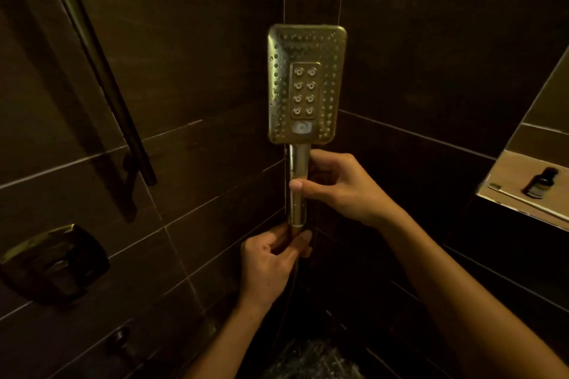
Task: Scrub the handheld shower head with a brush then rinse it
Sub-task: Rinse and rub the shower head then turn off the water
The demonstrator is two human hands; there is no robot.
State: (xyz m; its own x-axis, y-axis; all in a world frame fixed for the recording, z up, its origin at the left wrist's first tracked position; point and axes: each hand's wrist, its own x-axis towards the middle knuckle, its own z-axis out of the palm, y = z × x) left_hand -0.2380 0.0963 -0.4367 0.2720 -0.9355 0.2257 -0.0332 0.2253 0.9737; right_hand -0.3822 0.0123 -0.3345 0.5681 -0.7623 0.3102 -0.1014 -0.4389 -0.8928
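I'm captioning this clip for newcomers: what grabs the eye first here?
A gold rectangular shower head stands upright at centre, nozzles facing the camera. The right hand grips its handle; the left hand holds the base below. A dark bottle and toothbrush lie on the right ledge.

The left hand [271,258] curls round the bottom end of the shower head [308,83] and hides the joint where the hose [294,283] meets it. Below that hand the hose is a thin dark line that fades into shadow. The right hand [335,188] covers the far side of the handle. Both forearms are cut off at the lower edge. Right of the right hand, the bottle [541,183] has a label too small to read, and the toothbrush [495,186] runs off the edge. The floor beneath the hands is blurred.
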